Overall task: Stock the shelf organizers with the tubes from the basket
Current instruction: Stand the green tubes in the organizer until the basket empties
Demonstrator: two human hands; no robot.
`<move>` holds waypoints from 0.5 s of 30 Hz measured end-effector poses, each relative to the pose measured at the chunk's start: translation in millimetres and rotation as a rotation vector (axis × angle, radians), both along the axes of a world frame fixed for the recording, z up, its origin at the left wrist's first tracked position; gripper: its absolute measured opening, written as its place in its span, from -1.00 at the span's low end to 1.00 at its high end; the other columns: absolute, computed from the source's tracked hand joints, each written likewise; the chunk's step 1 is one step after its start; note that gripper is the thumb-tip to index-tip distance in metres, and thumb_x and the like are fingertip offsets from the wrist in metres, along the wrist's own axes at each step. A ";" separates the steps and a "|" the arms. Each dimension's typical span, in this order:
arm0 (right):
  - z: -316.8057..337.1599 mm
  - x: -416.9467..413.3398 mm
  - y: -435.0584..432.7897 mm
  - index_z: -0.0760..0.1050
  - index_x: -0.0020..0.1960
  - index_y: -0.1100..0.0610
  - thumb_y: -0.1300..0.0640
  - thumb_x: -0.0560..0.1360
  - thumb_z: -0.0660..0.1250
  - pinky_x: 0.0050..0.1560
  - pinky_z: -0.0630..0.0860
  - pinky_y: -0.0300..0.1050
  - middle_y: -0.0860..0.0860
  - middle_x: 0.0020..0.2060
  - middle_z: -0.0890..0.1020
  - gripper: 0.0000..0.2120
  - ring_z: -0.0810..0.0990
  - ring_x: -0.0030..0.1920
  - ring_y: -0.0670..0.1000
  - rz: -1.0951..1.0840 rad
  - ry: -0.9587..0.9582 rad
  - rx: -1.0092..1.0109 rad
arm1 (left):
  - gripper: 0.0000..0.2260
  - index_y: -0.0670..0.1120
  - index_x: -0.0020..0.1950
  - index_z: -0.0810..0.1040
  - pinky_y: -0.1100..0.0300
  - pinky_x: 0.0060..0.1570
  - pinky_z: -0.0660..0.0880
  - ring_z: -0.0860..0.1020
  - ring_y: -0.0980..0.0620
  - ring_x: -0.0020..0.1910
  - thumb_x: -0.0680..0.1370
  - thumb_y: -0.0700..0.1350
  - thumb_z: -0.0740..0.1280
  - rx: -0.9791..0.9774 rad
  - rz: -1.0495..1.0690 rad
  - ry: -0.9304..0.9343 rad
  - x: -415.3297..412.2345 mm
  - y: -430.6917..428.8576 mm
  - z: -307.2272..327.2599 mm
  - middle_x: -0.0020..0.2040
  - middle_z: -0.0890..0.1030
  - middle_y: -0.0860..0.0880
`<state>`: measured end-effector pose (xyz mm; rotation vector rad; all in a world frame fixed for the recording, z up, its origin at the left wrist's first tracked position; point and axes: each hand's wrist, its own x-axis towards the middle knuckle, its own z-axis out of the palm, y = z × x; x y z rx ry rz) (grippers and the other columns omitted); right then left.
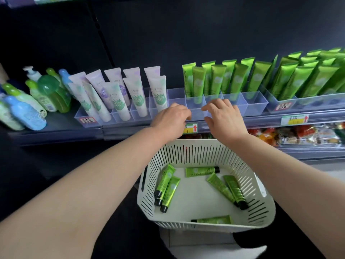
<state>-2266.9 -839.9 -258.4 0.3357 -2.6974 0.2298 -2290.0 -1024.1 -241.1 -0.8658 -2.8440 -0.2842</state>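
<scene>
A white slotted basket (205, 152) stands below the shelf and holds several green tubes with black caps (202, 171) lying flat. On the shelf above it sits a clear organizer (252, 105); green tubes (198, 81) stand upright in its rear compartments, and the front compartments are bare. My left hand (170, 116) has its fingers curled over the organizer's front wall near its left end. My right hand (223, 114) is just to the right, fingers loosely spread and touching the same front wall. Neither hand holds a tube.
White and lilac tubes (119, 98) fill a clear organizer to the left, with pump bottles (28, 109) beyond. More green tubes (308, 77) pack an organizer at right. Packaged snacks (298, 135) lie on the lower shelf. Price labels (191, 128) line the shelf edge.
</scene>
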 end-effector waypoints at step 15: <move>-146.9 76.9 5.2 0.46 0.25 -0.04 0.04 0.54 0.28 0.26 0.35 0.00 -0.05 0.26 0.44 -0.72 0.37 0.27 0.03 0.056 -0.724 0.109 | -0.74 -0.03 0.20 0.56 0.07 0.22 0.42 0.45 -0.02 0.25 0.56 -0.27 0.30 -0.136 0.210 -0.476 63.8 -20.5 -148.7 0.23 0.53 -0.03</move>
